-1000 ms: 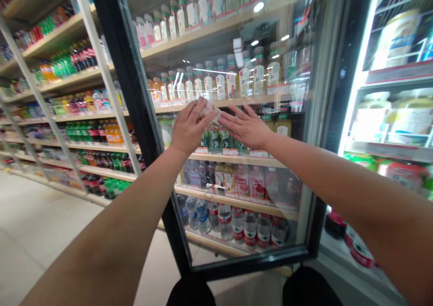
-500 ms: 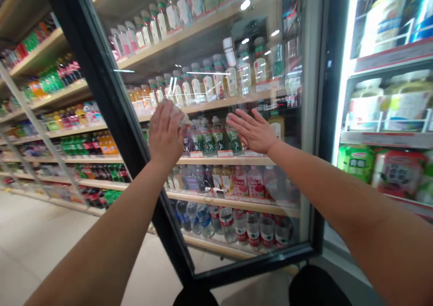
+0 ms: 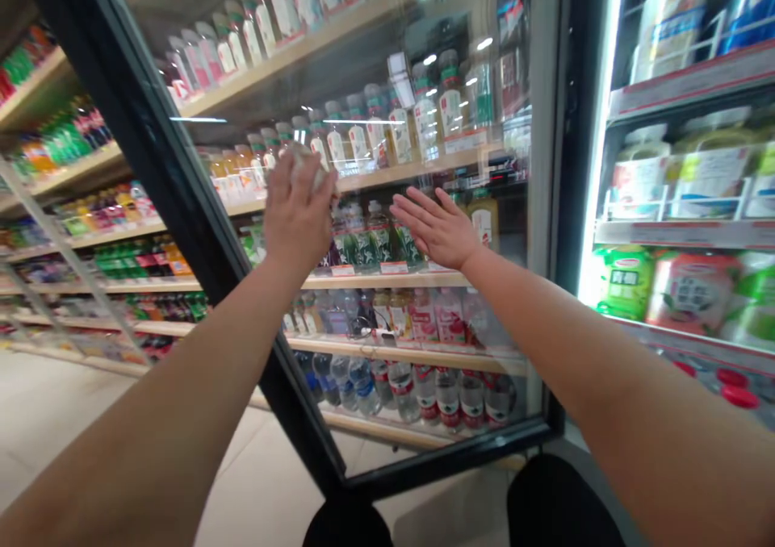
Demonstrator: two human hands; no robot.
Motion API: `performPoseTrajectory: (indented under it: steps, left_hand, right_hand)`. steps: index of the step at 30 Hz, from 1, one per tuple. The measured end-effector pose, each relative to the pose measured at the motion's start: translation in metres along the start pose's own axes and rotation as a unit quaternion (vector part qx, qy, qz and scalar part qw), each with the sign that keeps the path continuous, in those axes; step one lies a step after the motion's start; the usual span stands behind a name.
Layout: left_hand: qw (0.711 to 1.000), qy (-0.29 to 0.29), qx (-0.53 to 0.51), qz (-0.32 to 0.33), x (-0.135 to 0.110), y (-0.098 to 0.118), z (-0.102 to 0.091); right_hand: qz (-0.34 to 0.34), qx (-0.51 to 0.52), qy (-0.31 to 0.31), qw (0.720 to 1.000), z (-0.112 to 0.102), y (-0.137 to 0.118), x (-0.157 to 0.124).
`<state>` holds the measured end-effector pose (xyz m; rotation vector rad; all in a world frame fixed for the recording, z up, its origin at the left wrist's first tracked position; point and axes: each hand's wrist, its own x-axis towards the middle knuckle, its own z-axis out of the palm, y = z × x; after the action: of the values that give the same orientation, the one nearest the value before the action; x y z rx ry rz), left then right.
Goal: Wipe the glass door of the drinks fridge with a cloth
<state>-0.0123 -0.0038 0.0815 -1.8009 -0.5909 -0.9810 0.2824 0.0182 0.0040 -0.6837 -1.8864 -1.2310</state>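
1. Whitish, crumpled wad is under the left hand, nearer the left edge of the glass door.
2. The left hand bends its fingers around the wad.
3. The right hand is flat, fingers a bit spread; whether it touches the door, I cannot tell.
4. Bottles stand on shelves behind the door.

1. Over to the right, white-capped bottles stand on a brightly lit shelf.
2. Below them, a green packet sits beside a pink packet, with red caps lower down.
3. Straight ahead, red-labelled clear bottles line the lowest row, pink bottles above.
4. Off left, a long rack carries green bottles, over a pale floor.
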Motion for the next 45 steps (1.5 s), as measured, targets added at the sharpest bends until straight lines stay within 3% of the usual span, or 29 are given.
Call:
performPoseTrajectory:
  steps: [3,5,7,10,12,14,17,19,21,24,25,27,29,30,32,34,36,37,39,42,43,45]
  left_hand:
    - [0.984,-0.072,-0.024,0.164,-0.012,0.013,0.004]
    - [0.973,-0.096,-0.031,0.209,-0.011,0.011,0.002]
    - [0.985,-0.066,-0.009,0.157,-0.002,0.003,-0.001]
    - [0.999,0.0,0.024,0.021,0.008,-0.001,-0.001]
    - [1.0,0.013,0.026,-0.002,0.003,0.006,0.005]
    - [0.996,-0.038,0.011,0.082,-0.005,0.015,0.011]
    - [0.968,-0.123,-0.017,0.218,-0.006,0.014,0.011]
    - [0.977,-0.108,-0.003,0.186,0.004,0.005,0.006]
    - [0.994,-0.052,0.021,0.094,0.014,-0.002,0.001]
    - [0.999,0.019,0.031,-0.008,0.01,0.005,0.004]
    - [1.0,0.014,0.017,0.004,0.003,0.011,0.006]
    - [0.994,-0.051,-0.031,0.088,-0.011,0.021,0.01]
    - [0.974,-0.124,-0.072,0.175,-0.02,0.022,0.01]
    - [0.969,-0.141,-0.078,0.189,-0.021,0.019,0.007]
    - [0.982,-0.114,-0.051,0.142,-0.017,0.007,0.001]
    - [0.997,-0.045,-0.008,0.054,-0.01,-0.002,-0.004]
    - [0.999,0.02,0.026,-0.009,-0.009,-0.002,-0.004]
    - [0.999,0.036,0.032,-0.009,-0.011,0.002,-0.002]
    - [0.998,0.025,0.03,0.053,-0.018,0.014,0.004]
    - [0.975,-0.06,0.006,0.214,-0.024,0.028,0.009]
    - [0.967,-0.083,0.001,0.243,-0.022,0.029,0.008]
    - [0.97,-0.09,0.005,0.225,-0.013,0.023,0.005]
  right_hand:
    - [-0.001,-0.002,0.005,1.0,0.0,0.0,0.0]
    - [0.001,-0.002,0.002,1.0,-0.001,0.0,0.0]
    - [0.005,0.002,-0.009,1.0,-0.002,-0.001,0.0]
    - [0.011,0.011,-0.024,1.0,-0.004,-0.001,0.0]
    - [0.013,0.013,-0.026,0.999,-0.005,-0.001,0.0]
    - [0.013,0.014,-0.022,1.0,-0.005,-0.002,0.0]
    - [0.014,0.016,-0.016,1.0,-0.004,-0.002,0.0]
    - [0.014,0.015,-0.012,1.0,-0.003,-0.002,0.0]
    - [0.014,0.013,-0.01,1.0,-0.002,-0.002,0.0]
    - [0.014,0.017,-0.011,1.0,-0.002,-0.002,0.0]
    - [0.016,0.021,-0.013,1.0,-0.003,-0.002,0.0]
    - [0.02,0.027,-0.015,0.999,-0.003,-0.002,0.0]
    - [0.02,0.028,-0.013,0.999,-0.002,-0.002,0.0]
    - [0.018,0.027,-0.01,0.999,-0.002,-0.002,0.0]
    - [0.012,0.022,-0.007,1.0,-0.002,-0.002,-0.001]
    - [0.012,0.02,-0.008,1.0,-0.002,-0.001,-0.001]
    - [0.014,0.022,-0.011,1.0,-0.002,-0.001,-0.001]
    - [0.016,0.024,-0.012,1.0,-0.002,-0.001,-0.001]
    - [0.016,0.026,-0.01,0.999,-0.002,-0.002,-0.001]
    - [0.014,0.022,0.007,1.0,-0.001,-0.003,-0.002]
    - [0.013,0.019,0.012,1.0,0.0,-0.003,-0.002]
    - [0.013,0.017,0.017,1.0,0.0,-0.003,-0.002]
